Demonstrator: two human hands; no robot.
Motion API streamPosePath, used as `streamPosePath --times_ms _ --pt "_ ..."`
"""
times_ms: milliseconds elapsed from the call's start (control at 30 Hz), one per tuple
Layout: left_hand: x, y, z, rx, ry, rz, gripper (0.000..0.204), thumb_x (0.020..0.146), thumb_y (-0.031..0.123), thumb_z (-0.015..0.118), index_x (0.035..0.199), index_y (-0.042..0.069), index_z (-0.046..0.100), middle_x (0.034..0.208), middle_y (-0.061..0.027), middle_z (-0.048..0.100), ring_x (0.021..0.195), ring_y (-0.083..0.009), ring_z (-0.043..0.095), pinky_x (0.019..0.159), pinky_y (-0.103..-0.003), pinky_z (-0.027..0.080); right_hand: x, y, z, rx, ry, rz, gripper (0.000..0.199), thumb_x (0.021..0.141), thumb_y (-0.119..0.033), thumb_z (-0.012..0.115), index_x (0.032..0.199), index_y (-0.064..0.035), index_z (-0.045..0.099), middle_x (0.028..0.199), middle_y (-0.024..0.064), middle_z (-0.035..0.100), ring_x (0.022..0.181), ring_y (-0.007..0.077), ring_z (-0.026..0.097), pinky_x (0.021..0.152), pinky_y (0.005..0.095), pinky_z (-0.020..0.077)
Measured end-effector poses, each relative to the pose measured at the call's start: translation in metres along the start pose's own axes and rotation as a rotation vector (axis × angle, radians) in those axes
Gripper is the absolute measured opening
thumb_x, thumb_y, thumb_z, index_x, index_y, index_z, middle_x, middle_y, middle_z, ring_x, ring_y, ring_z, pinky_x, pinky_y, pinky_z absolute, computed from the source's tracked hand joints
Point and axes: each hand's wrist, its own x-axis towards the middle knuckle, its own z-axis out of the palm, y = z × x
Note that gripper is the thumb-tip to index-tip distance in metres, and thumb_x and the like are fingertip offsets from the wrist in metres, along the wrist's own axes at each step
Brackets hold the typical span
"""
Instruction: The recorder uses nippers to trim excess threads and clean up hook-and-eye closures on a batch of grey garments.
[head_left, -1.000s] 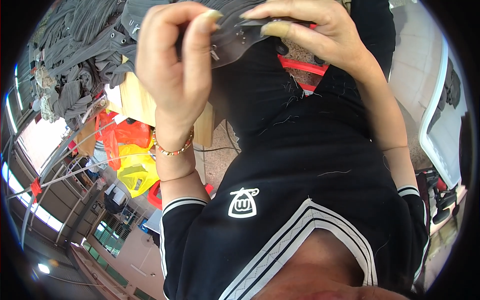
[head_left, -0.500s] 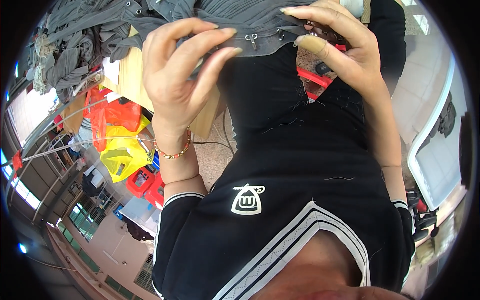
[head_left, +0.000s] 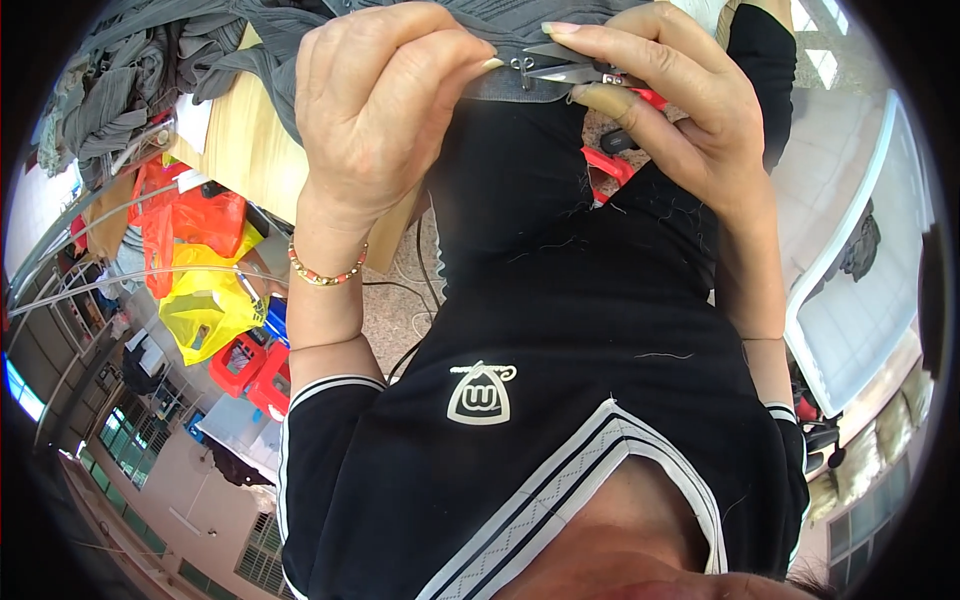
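Note:
My left hand (head_left: 385, 110), with a beaded bracelet at the wrist, pinches the hem of a grey garment (head_left: 500, 25) near its small metal zipper pull (head_left: 522, 66). My right hand (head_left: 670, 115) holds small metal thread snips (head_left: 572, 62) with their tips against the same hem, right beside the left fingertips. The rest of the grey garment runs up out of the picture. Below both hands my black top with white stripes fills the middle.
A wooden table (head_left: 245, 150) at upper left carries a pile of grey garments (head_left: 130, 90). Orange and yellow plastic bags (head_left: 195, 270) and red stools (head_left: 250, 365) stand beside it. A white framed panel (head_left: 860, 290) lies at the right. Cables cross the floor.
Both hands and the grey hem have grown larger and shifted in the picture. The snips now show at the hem between the fingertips; before, the right fingers lay over the cloth.

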Motion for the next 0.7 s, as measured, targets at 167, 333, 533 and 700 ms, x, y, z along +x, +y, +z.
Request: streamPosePath --times_ms 167,333,533,700 --pt "0.003 -0.001 -0.002 -0.013 -0.015 -0.013 0.014 0.087 0.005 0.076 0.099 0.008 0.069 0.095 -0.005 0.07 0.085 -0.0212 0.066 0.077 -0.031 0.048 0.01 -0.021 -0.006 -0.106 -0.021 -0.024 0.043 0.08 -0.006 0.081 0.122 -0.0075 0.073 0.09 0.0079 0.064 0.074 0.0212 0.062 0.064 0.0305 0.0495" --pt "0.009 0.0 -0.008 0.022 -0.061 0.021 0.016 0.087 0.008 0.076 0.101 0.009 0.068 0.092 -0.0032 0.071 0.086 -0.0222 0.067 0.08 -0.034 0.047 0.015 -0.024 -0.006 -0.134 -0.053 -0.01 0.042 0.08 -0.007 0.081 0.121 -0.0085 0.073 0.089 0.0074 0.063 0.074 0.0215 0.062 0.064 0.0308 0.0499" --pt "0.018 -0.002 -0.009 0.001 -0.093 0.038 0.015 0.087 0.007 0.075 0.099 0.009 0.067 0.09 -0.0027 0.07 0.082 -0.0228 0.066 0.081 -0.034 0.046 0.018 -0.02 -0.009 -0.084 -0.079 -0.007 0.041 0.081 -0.007 0.08 0.121 -0.0073 0.073 0.089 0.0077 0.062 0.074 0.0216 0.061 0.064 0.0304 0.0494" --pt "0.019 -0.007 -0.008 -0.043 -0.092 0.049 0.013 0.088 0.006 0.074 0.098 0.008 0.066 0.089 -0.0031 0.07 0.08 -0.023 0.065 0.08 -0.035 0.046 0.02 -0.013 -0.007 -0.015 -0.105 0.003 0.038 0.084 -0.009 0.08 0.121 -0.0081 0.073 0.088 0.0072 0.062 0.075 0.0208 0.061 0.065 0.0299 0.0482"
